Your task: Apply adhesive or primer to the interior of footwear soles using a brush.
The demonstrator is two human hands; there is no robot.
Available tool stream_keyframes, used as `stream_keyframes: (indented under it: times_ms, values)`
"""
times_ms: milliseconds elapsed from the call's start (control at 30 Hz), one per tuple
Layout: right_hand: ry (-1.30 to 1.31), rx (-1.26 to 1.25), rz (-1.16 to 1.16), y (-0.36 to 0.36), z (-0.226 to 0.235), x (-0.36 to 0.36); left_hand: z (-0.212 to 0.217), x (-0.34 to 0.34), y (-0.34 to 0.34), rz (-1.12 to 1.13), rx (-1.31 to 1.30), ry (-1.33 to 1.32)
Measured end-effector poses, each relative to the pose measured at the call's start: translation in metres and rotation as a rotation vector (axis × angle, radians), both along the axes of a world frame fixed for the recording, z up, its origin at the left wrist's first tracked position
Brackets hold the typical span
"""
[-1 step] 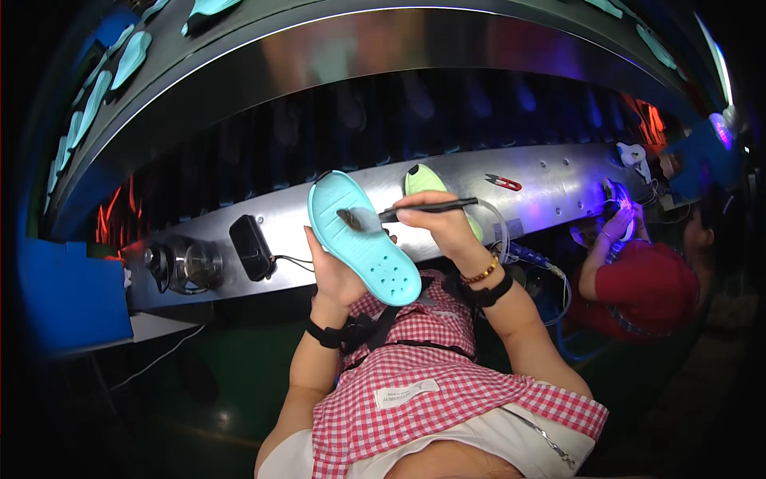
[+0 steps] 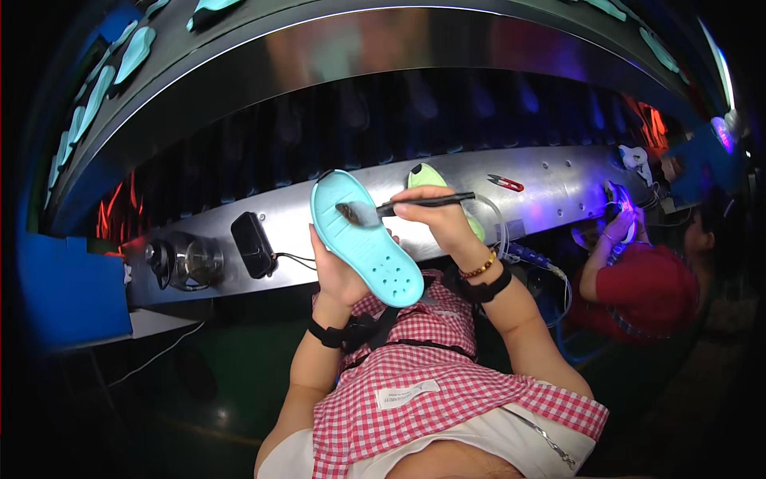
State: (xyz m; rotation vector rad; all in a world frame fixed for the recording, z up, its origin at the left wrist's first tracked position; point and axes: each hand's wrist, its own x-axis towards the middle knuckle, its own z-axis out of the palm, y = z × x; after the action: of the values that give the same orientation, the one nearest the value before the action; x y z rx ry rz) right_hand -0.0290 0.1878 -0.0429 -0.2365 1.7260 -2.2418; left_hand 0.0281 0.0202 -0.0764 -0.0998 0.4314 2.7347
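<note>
Tilted over the near edge of the metal bench is a light blue shoe sole (image 2: 371, 257) with small holes in its lower part. My left hand (image 2: 335, 275) grips it from the left and underneath, so some fingers are hidden. A brush (image 2: 431, 201) with a black handle and dark-and-pale bristles lies across the sole, its bristles against the heel half. My right hand (image 2: 440, 222) is closed round the handle. Behind that hand a pale green sole (image 2: 428, 176) rests on the bench, partly covered.
On the metal bench (image 2: 550, 195) are red thread snips (image 2: 506, 184), a black case (image 2: 252, 244) with a cord and a glass pot (image 2: 195, 262). A clear tube (image 2: 504, 219) curves right of my hand. A co-worker in red (image 2: 642, 279) sits at right. Blue soles (image 2: 134, 54) line the upper belt.
The brush and my right hand have shifted very slightly left and away from me over the blue sole. Both grips are the same.
</note>
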Motion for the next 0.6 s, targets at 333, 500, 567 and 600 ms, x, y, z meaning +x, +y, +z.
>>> stream_keyframes:
  times_ms: [333,500,567,600]
  values:
    - [0.662,0.422,0.056,-0.045,0.021,0.014,-0.001,-0.006,0.001,0.325,-0.272,-0.155]
    - [0.513,0.57,0.563,0.005,0.033,0.031,0.008,-0.009,-0.028,0.322,-0.269,-0.054]
    - [0.321,0.511,0.561,0.009,0.051,0.031,0.01,-0.002,-0.025,0.254,-0.249,-0.046]
    - [0.412,0.373,0.426,0.008,0.053,0.029,0.015,0.002,-0.02,0.247,-0.246,-0.051]
